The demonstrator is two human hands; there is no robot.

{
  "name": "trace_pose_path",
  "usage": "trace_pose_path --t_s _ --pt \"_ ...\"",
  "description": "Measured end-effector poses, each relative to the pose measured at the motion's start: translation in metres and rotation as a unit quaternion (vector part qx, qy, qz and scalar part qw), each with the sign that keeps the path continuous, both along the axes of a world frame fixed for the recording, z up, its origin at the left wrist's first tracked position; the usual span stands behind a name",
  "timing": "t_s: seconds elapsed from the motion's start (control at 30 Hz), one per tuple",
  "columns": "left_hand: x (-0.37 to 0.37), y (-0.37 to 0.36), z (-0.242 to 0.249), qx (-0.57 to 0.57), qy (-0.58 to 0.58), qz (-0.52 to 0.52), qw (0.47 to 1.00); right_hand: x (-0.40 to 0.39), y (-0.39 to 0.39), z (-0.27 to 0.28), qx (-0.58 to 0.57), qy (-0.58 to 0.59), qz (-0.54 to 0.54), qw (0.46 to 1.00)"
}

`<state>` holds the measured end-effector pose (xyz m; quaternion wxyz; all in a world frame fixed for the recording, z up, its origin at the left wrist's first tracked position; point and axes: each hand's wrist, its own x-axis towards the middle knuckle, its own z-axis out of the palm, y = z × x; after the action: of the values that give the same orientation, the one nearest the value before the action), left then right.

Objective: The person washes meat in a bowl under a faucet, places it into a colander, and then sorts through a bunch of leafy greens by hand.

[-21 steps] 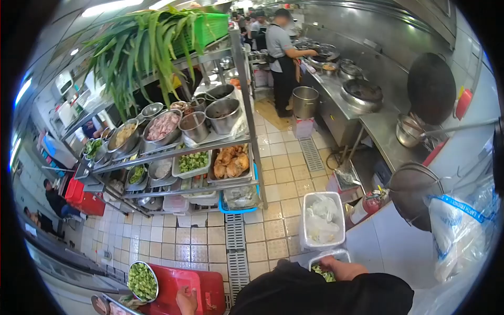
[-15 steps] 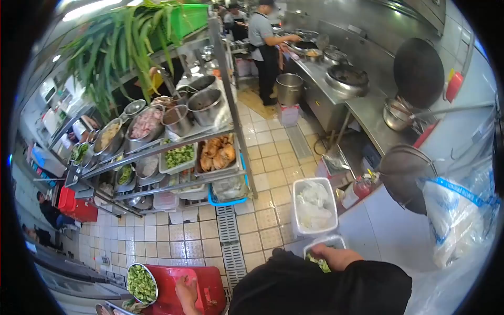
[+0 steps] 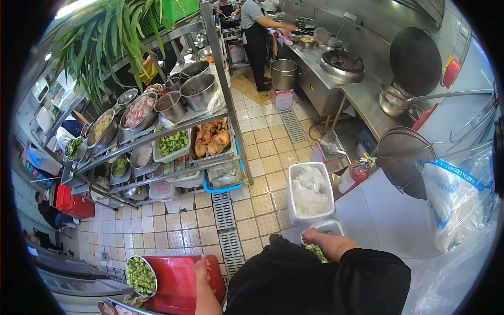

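Observation:
My left hand (image 3: 201,268) is over the right part of a red plastic surface (image 3: 176,283), its fingers loosely bent and apart, with nothing visible in them. At the left of that surface is a round metal bowl full of chopped green vegetable (image 3: 141,275). My right hand (image 3: 311,237) is at the left side of a small white tub (image 3: 332,227), its fingers curled inward. What they hold, if anything, is hidden. More chopped green vegetable (image 3: 317,253) shows in the tub, just below this hand.
A white bin with plastic bags (image 3: 311,194) stands beyond the tub. A metal rack (image 3: 231,126) of filled trays is at the left. A fire extinguisher (image 3: 357,173) and a steel counter (image 3: 367,105) are at the right. A floor drain (image 3: 226,215) runs between. Co-workers stand further back.
My left hand has moved up and to the right over the red surface. My right hand has drawn up and left, toward the tub's left side. The view has shifted slightly.

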<state>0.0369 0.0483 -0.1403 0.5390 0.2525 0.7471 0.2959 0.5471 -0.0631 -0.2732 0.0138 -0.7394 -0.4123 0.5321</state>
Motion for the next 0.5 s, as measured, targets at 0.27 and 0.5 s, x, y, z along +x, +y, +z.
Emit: trace_pose_path --t_s 0.27,0.5 --pt "-0.072 -0.139 -0.08 -0.175 -0.061 0.217 0.958 0.009 -0.023 -0.022 0.01 -0.025 0.152 0.988" --pt "-0.088 -0.177 -0.075 -0.048 -0.266 0.353 0.896 0.008 -0.026 -0.015 0.031 -0.106 0.37 0.922"
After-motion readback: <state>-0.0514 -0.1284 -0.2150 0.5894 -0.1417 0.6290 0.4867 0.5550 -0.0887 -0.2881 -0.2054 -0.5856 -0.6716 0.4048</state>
